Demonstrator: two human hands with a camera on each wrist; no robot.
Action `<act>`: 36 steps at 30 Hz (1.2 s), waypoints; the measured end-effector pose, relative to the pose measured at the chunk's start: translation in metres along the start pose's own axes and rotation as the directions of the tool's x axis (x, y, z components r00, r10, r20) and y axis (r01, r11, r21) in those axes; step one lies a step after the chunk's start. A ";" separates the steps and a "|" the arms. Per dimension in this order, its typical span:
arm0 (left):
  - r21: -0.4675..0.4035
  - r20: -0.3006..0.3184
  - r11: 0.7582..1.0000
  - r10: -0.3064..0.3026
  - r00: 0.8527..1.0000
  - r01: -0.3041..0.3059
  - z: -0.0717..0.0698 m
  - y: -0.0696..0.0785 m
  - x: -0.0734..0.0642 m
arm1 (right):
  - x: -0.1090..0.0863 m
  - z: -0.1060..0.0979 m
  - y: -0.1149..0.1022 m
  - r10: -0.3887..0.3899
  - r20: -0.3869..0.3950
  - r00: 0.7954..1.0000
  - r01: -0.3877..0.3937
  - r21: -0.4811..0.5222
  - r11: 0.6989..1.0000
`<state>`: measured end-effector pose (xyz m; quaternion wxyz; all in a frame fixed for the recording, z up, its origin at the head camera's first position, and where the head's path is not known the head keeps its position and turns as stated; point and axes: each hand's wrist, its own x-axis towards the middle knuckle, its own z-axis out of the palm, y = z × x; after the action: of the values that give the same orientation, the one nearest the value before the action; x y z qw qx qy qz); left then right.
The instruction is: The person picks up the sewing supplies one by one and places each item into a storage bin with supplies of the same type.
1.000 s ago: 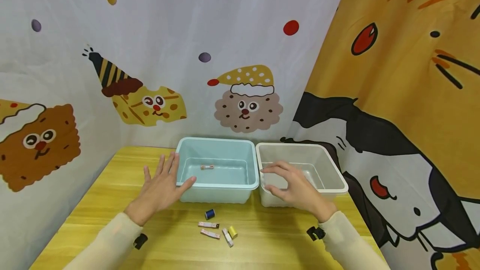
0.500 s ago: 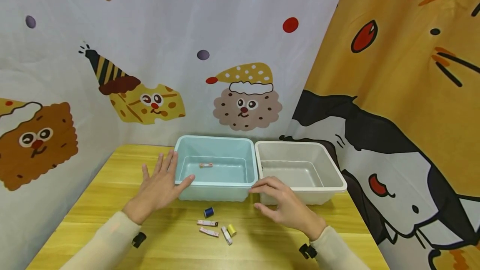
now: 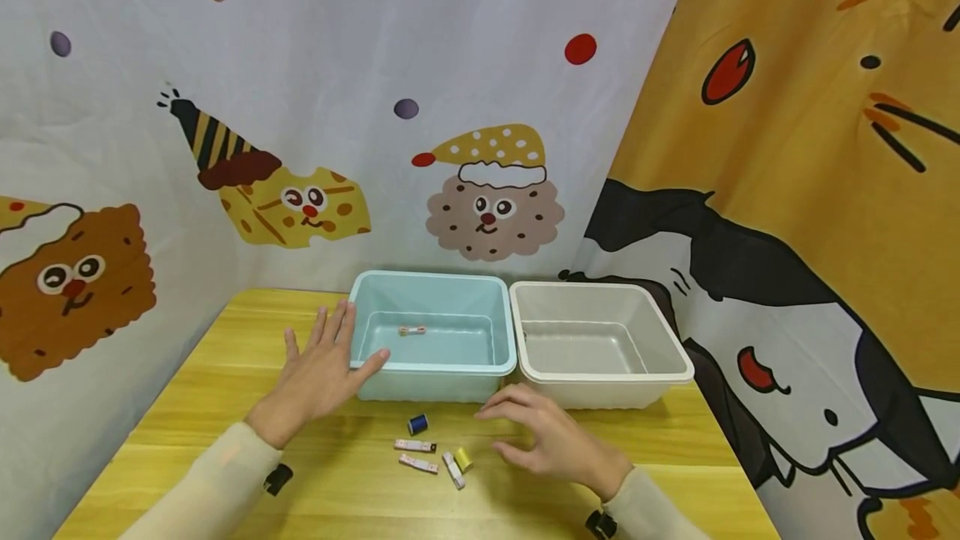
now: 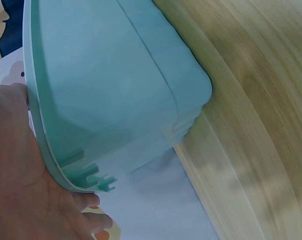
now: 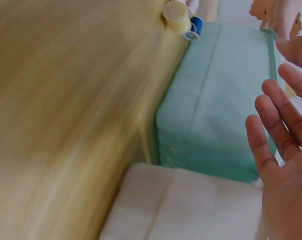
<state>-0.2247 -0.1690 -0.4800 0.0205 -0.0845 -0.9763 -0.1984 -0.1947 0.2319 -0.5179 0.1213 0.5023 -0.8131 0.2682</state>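
Observation:
My left hand (image 3: 311, 382) rests on the left front corner of a light blue plastic bin (image 3: 435, 386), fingers spread and straight. In the left wrist view the hand (image 4: 26, 170) lies along the bin's rim. Over the table, in front of the bins, my right hand (image 3: 551, 444) hovers with loosely bent fingers and holds nothing. Just left of it lie a yellow thread spool (image 3: 463, 461) and a small pale strip-like bundle (image 3: 453, 471). Two similar pale bundles with reddish marks (image 3: 415, 446) and a blue thread spool (image 3: 417, 424) lie farther left. Another small bundle (image 3: 412, 330) is inside the blue bin.
A white-grey bin (image 3: 607, 390) stands against the blue bin's right side, with a tiny dark spot at its left inner wall. Both stand at the back of the yellow wooden table (image 3: 360, 507), before a printed cloth (image 3: 315, 65) that also hangs at the sides.
My right hand has moved from above the white-grey bin toward the front and left, down near the yellow spool. The left hand stays on the blue bin's corner.

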 end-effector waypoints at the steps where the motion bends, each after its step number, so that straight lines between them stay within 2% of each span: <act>1: 0.000 0.000 1.000 0.000 1.000 0.000 0.000 0.000 0.000 | -0.001 0.003 0.000 0.016 0.017 1.000 -0.016 0.008 1.000; 6: -0.004 0.001 1.000 0.000 1.000 0.000 0.001 -0.001 0.001 | -0.005 0.015 0.001 0.085 0.111 0.990 -0.089 0.031 0.996; 14: -0.003 -0.009 1.000 0.000 1.000 0.000 0.002 -0.003 0.001 | -0.005 0.032 0.003 0.130 0.206 0.970 -0.144 0.055 0.988; 25: -0.002 -0.013 1.000 0.013 1.000 -0.013 0.004 -0.002 -0.003 | -0.005 0.045 0.005 0.197 0.292 0.936 -0.221 0.054 0.974; 31: -0.001 -0.014 1.000 0.015 1.000 -0.015 0.003 -0.002 -0.003 | -0.004 0.050 0.008 0.214 0.309 0.927 -0.233 0.023 0.972; 36: -0.006 -0.013 1.000 0.013 1.000 -0.013 0.002 -0.003 -0.003 | 0.000 0.051 0.010 0.230 0.324 0.918 -0.258 0.046 0.965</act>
<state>-0.2222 -0.1711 -0.4829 0.0278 -0.0898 -0.9749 -0.2016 -0.2000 0.2069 -0.5628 -0.0666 0.4384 -0.8656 0.2327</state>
